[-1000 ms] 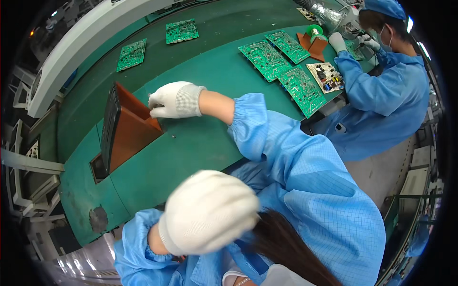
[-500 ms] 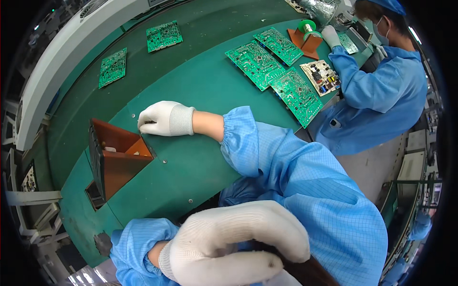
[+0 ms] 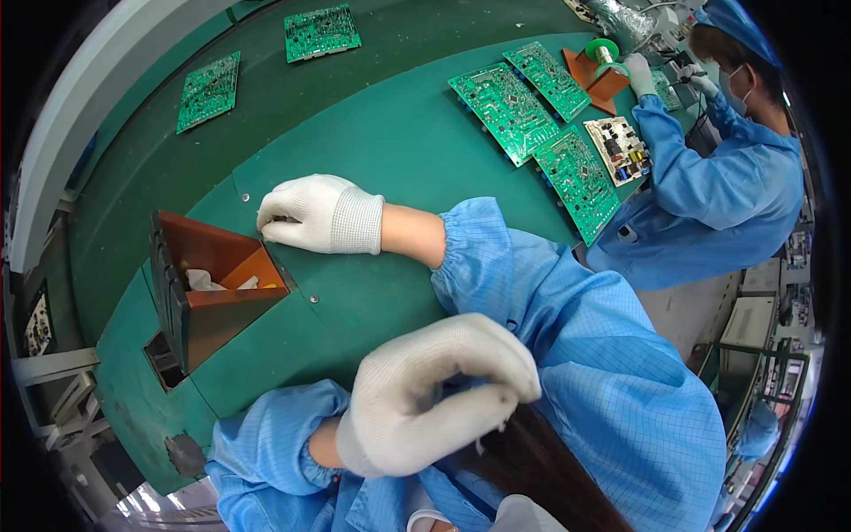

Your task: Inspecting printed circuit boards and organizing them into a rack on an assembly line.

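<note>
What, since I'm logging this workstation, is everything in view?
Green circuit boards: five large, green, three right, two upper left
Pale circuit board: one fully visible, cream, right
Spool: one, green, upper right
Stand: one, brown, beneath spool
Box: one, brown, bench left
Scraps: uncounted, white, inside box
Bench: one, green, centre
Curved frame: one, grey, upper left
Duct: one, silver, top right
Co-worker: one, blue-clothed, right
Right hand: one, white-gloved, beside box
Left hand: one, white-gloved, lower centre

Whatever my right hand (image 3: 317, 215) may grip is hidden in its curl. A whitish wisp (image 3: 480, 446) below my left hand (image 3: 386, 403) is too small to identify. The brown bin (image 3: 226, 321) hides part of its white scraps (image 3: 202, 281); the top edge crops a pale board (image 3: 581, 11).
</note>
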Action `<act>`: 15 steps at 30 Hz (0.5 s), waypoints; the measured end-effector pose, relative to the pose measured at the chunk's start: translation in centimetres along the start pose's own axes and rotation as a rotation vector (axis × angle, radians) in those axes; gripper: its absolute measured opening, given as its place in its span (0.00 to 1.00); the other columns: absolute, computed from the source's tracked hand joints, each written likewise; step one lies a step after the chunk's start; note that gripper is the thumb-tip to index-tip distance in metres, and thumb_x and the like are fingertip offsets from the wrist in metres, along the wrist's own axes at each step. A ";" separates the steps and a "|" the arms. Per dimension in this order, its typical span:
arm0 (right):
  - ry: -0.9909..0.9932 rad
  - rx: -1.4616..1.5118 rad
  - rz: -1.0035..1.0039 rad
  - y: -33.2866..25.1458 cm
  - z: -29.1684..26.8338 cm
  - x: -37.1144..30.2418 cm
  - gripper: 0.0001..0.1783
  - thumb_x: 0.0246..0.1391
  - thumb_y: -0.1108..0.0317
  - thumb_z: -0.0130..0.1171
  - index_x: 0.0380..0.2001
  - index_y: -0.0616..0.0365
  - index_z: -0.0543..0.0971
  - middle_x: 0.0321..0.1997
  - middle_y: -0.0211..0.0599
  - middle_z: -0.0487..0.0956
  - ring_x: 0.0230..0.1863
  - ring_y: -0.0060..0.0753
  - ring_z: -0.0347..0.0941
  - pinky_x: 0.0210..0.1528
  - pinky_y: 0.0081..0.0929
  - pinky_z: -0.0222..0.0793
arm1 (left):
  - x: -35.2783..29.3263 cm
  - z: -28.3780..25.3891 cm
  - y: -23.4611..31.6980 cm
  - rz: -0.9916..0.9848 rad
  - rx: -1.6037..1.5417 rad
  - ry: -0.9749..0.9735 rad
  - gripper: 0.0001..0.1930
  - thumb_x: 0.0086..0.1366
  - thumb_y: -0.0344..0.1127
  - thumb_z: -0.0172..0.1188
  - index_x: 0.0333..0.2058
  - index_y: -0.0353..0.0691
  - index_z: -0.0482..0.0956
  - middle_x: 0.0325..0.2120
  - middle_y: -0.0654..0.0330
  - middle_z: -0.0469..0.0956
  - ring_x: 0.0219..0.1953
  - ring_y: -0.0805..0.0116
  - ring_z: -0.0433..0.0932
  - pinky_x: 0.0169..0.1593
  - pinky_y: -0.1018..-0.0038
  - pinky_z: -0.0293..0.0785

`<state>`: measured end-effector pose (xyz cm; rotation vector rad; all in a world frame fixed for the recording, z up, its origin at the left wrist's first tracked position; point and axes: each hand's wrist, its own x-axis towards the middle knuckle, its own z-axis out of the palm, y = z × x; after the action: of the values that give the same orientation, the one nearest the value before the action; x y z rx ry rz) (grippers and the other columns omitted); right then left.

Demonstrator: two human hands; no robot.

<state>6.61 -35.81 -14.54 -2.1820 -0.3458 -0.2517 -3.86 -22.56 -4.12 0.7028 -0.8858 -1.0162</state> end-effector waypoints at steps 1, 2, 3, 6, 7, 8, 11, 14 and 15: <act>0.001 -0.001 0.001 0.0 0.1 -0.1 0.14 0.61 0.57 0.57 0.38 0.53 0.86 0.39 0.42 0.84 0.43 0.49 0.81 0.50 0.42 0.77 | 0.1 0.0 -0.9 0.055 0.086 0.040 0.07 0.64 0.18 0.60 0.41 0.31 0.80 0.41 0.52 0.81 0.37 0.68 0.81 0.43 0.72 0.77; 0.000 0.006 0.003 -0.1 0.1 -0.1 0.14 0.61 0.57 0.57 0.37 0.53 0.86 0.39 0.42 0.84 0.43 0.49 0.81 0.50 0.42 0.77 | -0.2 -0.2 -1.5 0.056 0.172 0.049 0.07 0.63 0.19 0.60 0.40 0.31 0.80 0.39 0.51 0.81 0.37 0.65 0.81 0.43 0.70 0.77; 0.001 0.009 -0.001 -0.1 0.2 -0.1 0.13 0.61 0.58 0.57 0.37 0.53 0.86 0.39 0.42 0.84 0.43 0.49 0.81 0.50 0.42 0.77 | -0.3 -0.4 -2.1 0.059 0.263 0.057 0.06 0.62 0.21 0.60 0.39 0.31 0.80 0.37 0.50 0.82 0.37 0.62 0.81 0.43 0.68 0.76; 0.024 0.004 -0.010 -0.2 0.3 -0.2 0.13 0.62 0.58 0.56 0.37 0.53 0.85 0.38 0.43 0.84 0.43 0.49 0.81 0.51 0.43 0.76 | 0.1 -1.6 -4.4 0.257 0.632 0.028 0.07 0.59 0.23 0.63 0.37 0.35 0.80 0.35 0.53 0.82 0.36 0.59 0.81 0.42 0.66 0.76; 0.027 0.001 -0.018 -0.3 0.3 -0.3 0.13 0.62 0.58 0.56 0.37 0.53 0.85 0.38 0.43 0.84 0.43 0.49 0.81 0.51 0.43 0.76 | 0.5 -2.2 -5.3 0.349 0.769 0.012 0.08 0.59 0.24 0.65 0.37 0.37 0.80 0.35 0.56 0.82 0.35 0.59 0.81 0.42 0.66 0.75; 0.041 -0.024 -0.043 -0.3 0.4 -0.4 0.13 0.62 0.58 0.56 0.37 0.53 0.85 0.38 0.43 0.84 0.43 0.49 0.81 0.51 0.43 0.76 | 0.6 -2.6 -6.2 0.424 0.882 0.043 0.09 0.57 0.28 0.69 0.36 0.39 0.80 0.33 0.58 0.81 0.36 0.57 0.81 0.41 0.65 0.75; 0.042 -0.097 -0.095 -0.7 0.4 -0.8 0.13 0.62 0.58 0.57 0.37 0.52 0.86 0.38 0.42 0.83 0.44 0.48 0.81 0.51 0.42 0.76 | 0.8 -3.8 -8.0 0.428 0.995 -0.034 0.07 0.60 0.34 0.67 0.34 0.39 0.80 0.32 0.59 0.79 0.35 0.58 0.79 0.41 0.66 0.73; -0.010 -0.200 -0.113 -1.3 0.5 -1.1 0.12 0.61 0.58 0.58 0.37 0.52 0.85 0.38 0.41 0.83 0.44 0.46 0.81 0.51 0.41 0.75 | 0.6 -4.2 -8.9 0.442 1.037 -0.112 0.08 0.61 0.36 0.67 0.32 0.40 0.78 0.29 0.60 0.76 0.32 0.60 0.76 0.39 0.66 0.72; -0.030 -0.240 -0.119 -1.5 0.6 -1.2 0.12 0.61 0.58 0.58 0.37 0.51 0.85 0.38 0.40 0.83 0.45 0.45 0.81 0.51 0.40 0.75 | 0.5 -4.3 -8.9 0.426 1.048 -0.160 0.08 0.61 0.36 0.67 0.31 0.40 0.78 0.28 0.60 0.75 0.32 0.61 0.76 0.38 0.66 0.72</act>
<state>4.97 -34.70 -14.12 -2.4065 -0.4843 -0.3412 -3.66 -25.92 -13.43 1.2295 -1.6468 -0.1590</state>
